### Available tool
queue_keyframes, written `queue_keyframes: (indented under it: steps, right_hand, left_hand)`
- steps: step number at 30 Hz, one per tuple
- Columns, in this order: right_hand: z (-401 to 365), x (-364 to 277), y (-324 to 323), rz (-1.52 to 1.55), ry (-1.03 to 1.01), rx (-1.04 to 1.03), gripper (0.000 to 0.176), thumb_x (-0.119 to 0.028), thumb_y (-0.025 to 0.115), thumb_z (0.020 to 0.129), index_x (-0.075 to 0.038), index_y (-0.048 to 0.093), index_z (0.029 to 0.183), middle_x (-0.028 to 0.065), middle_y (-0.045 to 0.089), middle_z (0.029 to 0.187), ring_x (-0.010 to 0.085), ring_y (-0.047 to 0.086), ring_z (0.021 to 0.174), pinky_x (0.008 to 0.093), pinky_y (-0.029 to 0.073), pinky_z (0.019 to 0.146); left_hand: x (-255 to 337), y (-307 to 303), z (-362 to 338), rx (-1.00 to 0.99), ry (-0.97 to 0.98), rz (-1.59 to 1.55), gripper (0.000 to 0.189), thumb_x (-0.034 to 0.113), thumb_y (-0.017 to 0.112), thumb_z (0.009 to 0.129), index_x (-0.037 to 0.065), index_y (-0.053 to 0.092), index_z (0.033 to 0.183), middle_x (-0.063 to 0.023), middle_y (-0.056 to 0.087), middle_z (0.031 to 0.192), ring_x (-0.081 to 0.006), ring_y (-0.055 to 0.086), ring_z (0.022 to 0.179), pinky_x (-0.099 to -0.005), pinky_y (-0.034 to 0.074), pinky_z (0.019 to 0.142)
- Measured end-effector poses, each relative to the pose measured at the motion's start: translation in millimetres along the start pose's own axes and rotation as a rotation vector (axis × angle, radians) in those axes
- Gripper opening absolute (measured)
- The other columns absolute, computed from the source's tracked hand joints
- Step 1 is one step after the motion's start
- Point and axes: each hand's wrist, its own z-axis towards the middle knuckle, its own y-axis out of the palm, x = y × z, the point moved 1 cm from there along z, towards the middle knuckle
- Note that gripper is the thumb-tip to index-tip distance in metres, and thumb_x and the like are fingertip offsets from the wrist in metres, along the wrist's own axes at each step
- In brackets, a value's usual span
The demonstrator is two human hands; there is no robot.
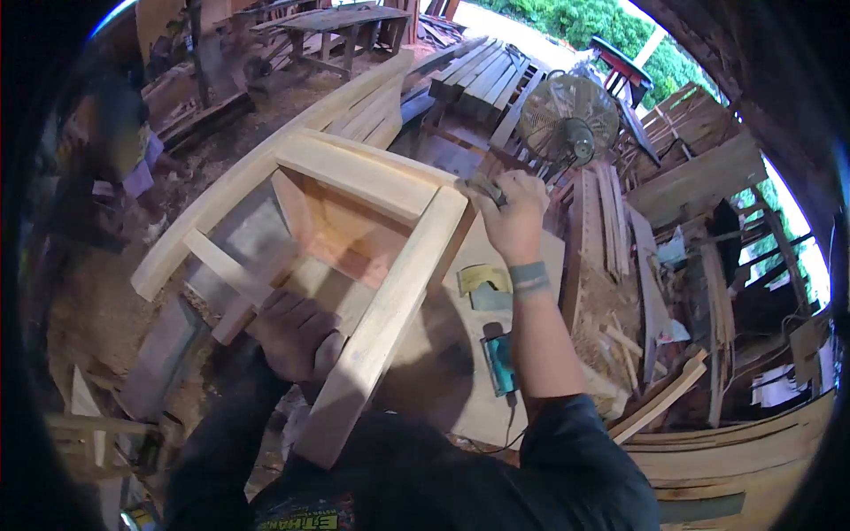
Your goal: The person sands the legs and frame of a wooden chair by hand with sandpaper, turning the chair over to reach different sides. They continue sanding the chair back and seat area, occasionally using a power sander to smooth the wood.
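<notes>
A pale wooden chair frame (392, 292) lies tilted across the middle of the view, with a long curved leg on its left side. My left hand (295, 336) is closed round the frame's lower part, in shadow. At the far corner of the seat frame, my right hand (521, 208) is closed on a small brown folded piece that looks like sandpaper (484, 189), pressed against the wood. A green power sander (499, 365) with a cord lies on a board beneath my right forearm. Beside it is a yellowish curved piece (485, 285).
A standing fan (571, 119) is beyond my right hand. Stacked planks (482, 75) lie at the back, near a wooden bench (345, 25). Timber offcuts and boards (655, 283) crowd the right side. Sawdust (106, 292) covers the floor on the left.
</notes>
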Motion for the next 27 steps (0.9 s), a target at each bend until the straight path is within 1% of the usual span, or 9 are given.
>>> queue_keyframes:
  steps: [2,6,9,12,15,17,21,24,27]
  right_hand:
    - [10.2,-2.5,13.0,0.057,-0.026,-0.027,0.028,-0.022,0.083,0.077,-0.006,0.067,0.093,0.0139,0.062,0.093,0.0381,0.058,0.088,0.0481,0.044,0.081]
    - [-8.5,5.6,14.7,0.059,0.036,-0.129,0.026,-0.012,0.080,0.074,-0.004,0.065,0.094,0.0152,0.064,0.095,0.0389,0.061,0.091,0.0487,0.046,0.081]
    - [-7.5,-2.6,13.2,0.119,-0.056,-0.052,0.027,-0.008,0.078,0.074,-0.004,0.064,0.097,0.0164,0.065,0.098,0.0390,0.062,0.094,0.0481,0.047,0.081]
    - [-5.3,-3.6,17.2,0.098,-0.070,-0.053,0.024,-0.007,0.077,0.076,-0.004,0.063,0.096,0.0157,0.066,0.098,0.0383,0.063,0.096,0.0481,0.048,0.081]
    - [-14.3,3.8,11.4,0.137,-0.105,0.009,0.024,-0.009,0.081,0.079,-0.004,0.065,0.096,0.0160,0.066,0.093,0.0391,0.064,0.086,0.0461,0.050,0.074]
    - [-0.6,0.9,17.4,0.121,-0.144,0.010,0.023,-0.008,0.080,0.079,-0.004,0.065,0.097,0.0159,0.066,0.093,0.0388,0.064,0.085,0.0450,0.051,0.074]
    - [-13.1,1.1,14.2,0.165,-0.007,-0.044,0.023,-0.006,0.079,0.079,-0.002,0.065,0.096,0.0165,0.064,0.092,0.0395,0.063,0.084,0.0450,0.050,0.073]
    - [-16.5,-0.6,18.3,0.238,-0.007,0.078,0.023,-0.006,0.078,0.078,-0.001,0.063,0.094,0.0181,0.062,0.090,0.0417,0.061,0.084,0.0481,0.049,0.073]
    - [6.7,-10.5,14.0,0.190,0.014,-0.011,0.022,-0.006,0.078,0.079,-0.001,0.064,0.095,0.0195,0.061,0.090,0.0435,0.060,0.086,0.0489,0.049,0.074]
  left_hand:
    - [-1.0,5.0,-5.2,0.053,0.012,-0.006,0.022,0.030,0.065,0.083,0.010,0.069,0.077,-0.0091,0.062,0.070,-0.0310,0.061,0.063,-0.0465,0.048,0.065]
    - [0.4,0.9,1.1,0.004,0.002,0.008,0.029,0.037,0.063,0.086,0.011,0.065,0.073,-0.0082,0.058,0.066,-0.0297,0.059,0.060,-0.0456,0.045,0.062]
    - [-0.3,0.9,3.1,0.029,-0.003,0.055,0.033,0.041,0.061,0.087,0.012,0.062,0.071,-0.0072,0.055,0.064,-0.0290,0.057,0.058,-0.0451,0.042,0.059]
    - [1.4,8.2,-4.9,0.001,-0.030,0.019,0.033,0.041,0.061,0.087,0.012,0.062,0.071,-0.0067,0.053,0.062,-0.0289,0.056,0.057,-0.0452,0.041,0.058]
    - [-2.6,4.6,-3.9,-0.016,-0.032,-0.019,0.031,0.038,0.062,0.088,0.012,0.064,0.072,-0.0072,0.056,0.064,-0.0289,0.057,0.057,-0.0448,0.042,0.059]
    - [-1.3,4.4,-3.3,0.011,-0.022,-0.019,0.031,0.037,0.062,0.089,0.011,0.065,0.073,-0.0076,0.059,0.065,-0.0288,0.059,0.058,-0.0443,0.043,0.060]
    - [3.2,5.0,2.3,0.025,-0.001,-0.021,0.029,0.034,0.062,0.090,0.011,0.067,0.073,-0.0076,0.064,0.068,-0.0279,0.063,0.061,-0.0427,0.046,0.061]
    - [1.8,-1.1,14.8,0.014,0.014,-0.017,0.029,0.032,0.061,0.090,0.011,0.066,0.072,-0.0067,0.065,0.068,-0.0272,0.063,0.061,-0.0422,0.046,0.062]
    - [6.4,0.0,13.0,0.002,0.017,-0.039,0.032,0.032,0.057,0.093,0.011,0.065,0.070,-0.0061,0.064,0.067,-0.0268,0.062,0.060,-0.0421,0.047,0.062]
